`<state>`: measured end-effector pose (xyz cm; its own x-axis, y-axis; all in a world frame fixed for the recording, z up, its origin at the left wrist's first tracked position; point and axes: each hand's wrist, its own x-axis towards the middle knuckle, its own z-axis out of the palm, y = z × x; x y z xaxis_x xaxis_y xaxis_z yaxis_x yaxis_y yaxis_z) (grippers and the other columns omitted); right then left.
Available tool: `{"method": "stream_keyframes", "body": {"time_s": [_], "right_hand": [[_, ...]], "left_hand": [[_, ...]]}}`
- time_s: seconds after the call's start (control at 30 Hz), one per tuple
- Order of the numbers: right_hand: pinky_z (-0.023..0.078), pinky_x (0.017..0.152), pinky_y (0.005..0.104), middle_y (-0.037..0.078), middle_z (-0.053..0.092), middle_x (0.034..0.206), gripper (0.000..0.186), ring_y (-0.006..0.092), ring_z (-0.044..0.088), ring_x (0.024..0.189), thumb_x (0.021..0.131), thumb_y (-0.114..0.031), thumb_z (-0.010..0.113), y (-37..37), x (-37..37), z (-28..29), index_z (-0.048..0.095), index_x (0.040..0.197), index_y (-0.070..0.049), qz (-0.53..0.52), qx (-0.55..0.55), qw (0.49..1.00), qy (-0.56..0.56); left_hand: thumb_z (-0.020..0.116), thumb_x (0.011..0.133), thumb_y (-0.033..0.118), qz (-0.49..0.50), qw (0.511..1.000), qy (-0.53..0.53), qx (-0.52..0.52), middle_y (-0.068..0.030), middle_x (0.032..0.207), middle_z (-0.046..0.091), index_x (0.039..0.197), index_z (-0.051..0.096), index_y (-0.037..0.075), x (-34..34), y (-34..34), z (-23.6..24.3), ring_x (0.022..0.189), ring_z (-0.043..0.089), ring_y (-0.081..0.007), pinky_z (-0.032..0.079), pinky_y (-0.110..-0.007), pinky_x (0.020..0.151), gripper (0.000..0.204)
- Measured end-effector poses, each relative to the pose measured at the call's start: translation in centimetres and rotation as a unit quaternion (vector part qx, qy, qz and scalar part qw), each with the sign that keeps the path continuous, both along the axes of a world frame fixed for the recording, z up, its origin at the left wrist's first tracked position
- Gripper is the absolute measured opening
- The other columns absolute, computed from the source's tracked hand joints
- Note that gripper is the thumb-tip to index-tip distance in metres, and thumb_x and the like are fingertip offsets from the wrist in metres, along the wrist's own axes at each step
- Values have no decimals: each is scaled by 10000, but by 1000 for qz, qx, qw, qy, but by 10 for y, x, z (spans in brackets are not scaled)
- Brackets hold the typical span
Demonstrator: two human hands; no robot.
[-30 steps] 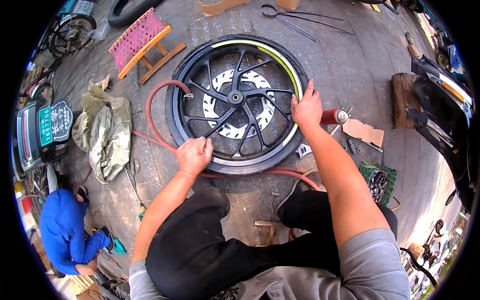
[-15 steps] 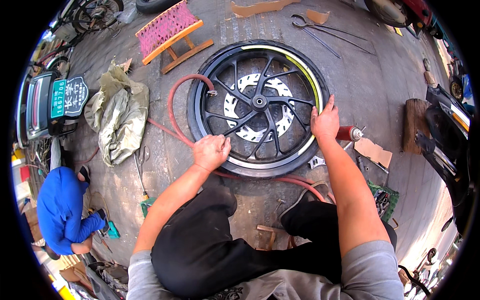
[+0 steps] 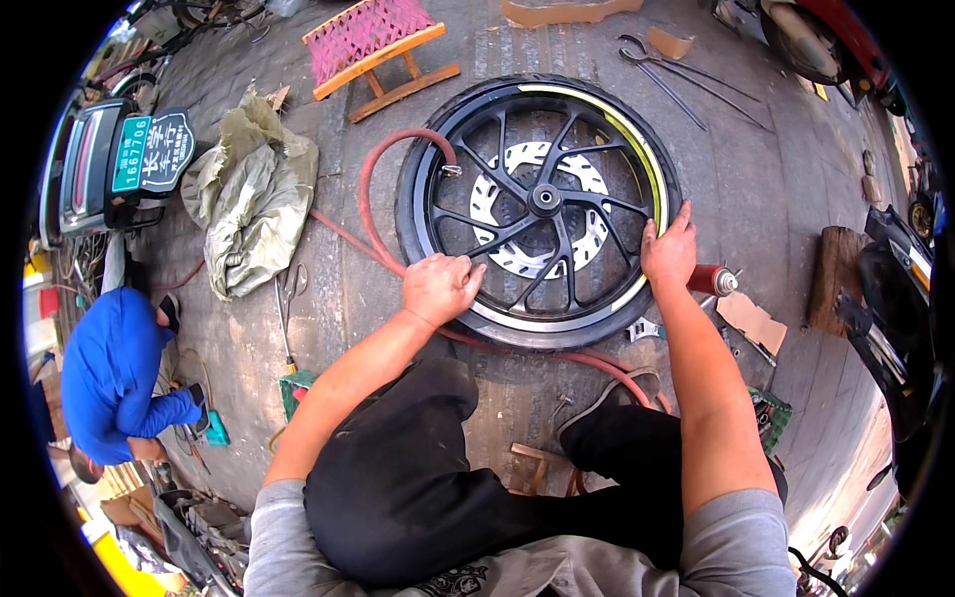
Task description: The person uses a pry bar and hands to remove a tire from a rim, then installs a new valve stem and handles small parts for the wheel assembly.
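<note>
Lying flat on pavement directly ahead: motorcycle wheel [image 3: 542, 204]. Left hand [image 3: 440, 289] clenched on near-left tyre edge; right hand [image 3: 668, 251] gripping right rim, fingers curled over. Both equally near; red hose [image 3: 373, 214] looping left.

view shifted; wheel [image 3: 542, 204] now higher

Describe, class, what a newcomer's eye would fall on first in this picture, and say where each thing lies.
A black motorcycle wheel with a yellow rim stripe and a silver brake disc lies flat on the paving at the centre. The left hand presses its near-left edge and the right hand its right edge. A red hose loops to its left, with a small pink-topped stool beyond, at the top.
</note>
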<state>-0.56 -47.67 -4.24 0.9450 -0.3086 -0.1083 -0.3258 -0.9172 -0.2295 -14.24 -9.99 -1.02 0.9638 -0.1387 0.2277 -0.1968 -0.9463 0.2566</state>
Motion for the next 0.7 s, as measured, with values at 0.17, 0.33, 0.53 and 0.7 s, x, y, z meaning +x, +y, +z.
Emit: {"method": "stream_keyframes", "body": {"time_s": [0.17,0.33,0.53,0.7], "right_hand": [[545,1078,534,306,561,1477,885,481,653,1262,1028,-430,696,1,-2,1,257,1724,-104,7,2,1000,-6],[548,1076,537,309,575,1463,887,487,659,1253,1027,-438,695,-4,1,-6,260,1725,-105,13,-11,1000,-26],[539,1091,532,317,571,1465,889,486,646,1278,1026,-446,689,1,0,-3,266,1719,-85,13,-6,1000,-12],[541,1087,534,324,582,1448,879,494,651,1264,1024,-444,693,-1,-1,-5,284,1712,-80,19,-9,999,-24]], "left_hand": [[826,903,320,0,1000,-12,0,-41,624,666,675,629,154,-2,1,-2,632,694,-281,569,-430,588,344],[789,939,331,10,1000,16,-18,-47,617,638,653,595,139,0,-3,3,651,686,-296,554,-446,607,395],[796,933,329,14,1000,14,-19,-47,614,635,644,585,140,-2,0,0,646,686,-298,552,-445,603,405],[801,926,327,15,1000,8,-15,-45,615,634,644,586,142,-1,1,0,643,684,-297,550,-443,596,400]]}}
